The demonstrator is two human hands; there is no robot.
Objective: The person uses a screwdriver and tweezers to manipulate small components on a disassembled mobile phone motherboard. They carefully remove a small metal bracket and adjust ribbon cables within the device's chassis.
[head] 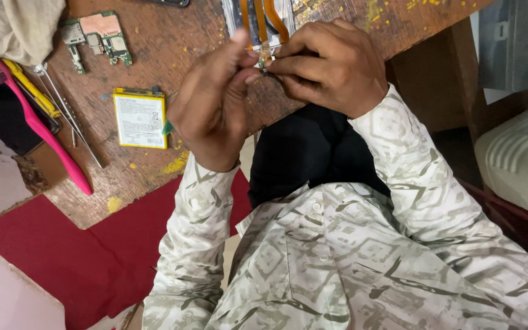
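Fingers of both hands meet at one small part [264, 63], pinched between the fingertips at the near edge of the surface [172, 43]. Left hand [212, 110]: thumb and forefinger closed on the part from the left side. Right hand [328, 67]: fingers curled and closed on the same part from the right side. The part is small and dark with a greenish tint; its exact kind cannot be told, as the fingers cover most of it.

One orange flex ribbon [263, 24] runs from the pinched part away from the fingertips, up to one opened phone body [258, 15] lying on the surface just beyond them. Two or three orange strips show on that body; the count is uncertain because the hands hide the lower portion.

Left of the left-hand fingers, near them: one flat battery [140, 119] with a yellow border and white label. Farther left and beyond it: one green circuit board [98, 35] with copper-coloured shields. Well to the left of the fingers: one pink-handled tool [38, 125], one yellow-handled tool [32, 91], and one pair of metal tweezers [68, 113], lying side by side. One pale cloth [19, 27] lies at the far left corner.

Yellow specks mark the brown surface.
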